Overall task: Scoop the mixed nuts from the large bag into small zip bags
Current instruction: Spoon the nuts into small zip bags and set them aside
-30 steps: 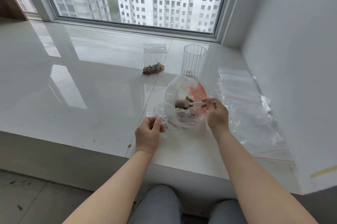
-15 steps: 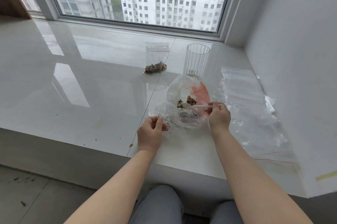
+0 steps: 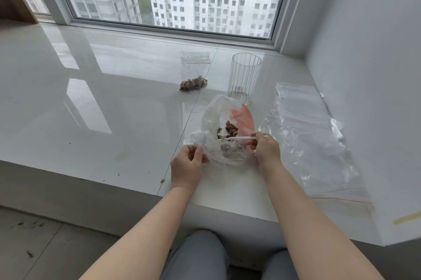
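The large clear bag (image 3: 214,115) with a red patch lies open on the white sill, brown mixed nuts (image 3: 230,128) showing inside. My right hand (image 3: 266,148) grips a white spoon (image 3: 241,138) by its handle; the bowl end is down among the nuts in the bag. My left hand (image 3: 188,163) pinches the bag's near left edge and holds it open. A small zip bag (image 3: 193,70) with nuts at its bottom lies farther back on the sill.
A ribbed clear glass (image 3: 243,79) stands just behind the large bag. A heap of flat unfilled zip bags (image 3: 307,134) lies at the right beside the white wall. The sill's front edge (image 3: 91,177) runs below my hands. The window is behind.
The spoon has gone from above the bag down into the nuts. My right hand dropped slightly with it. My left hand has kept its hold on the bag's edge.
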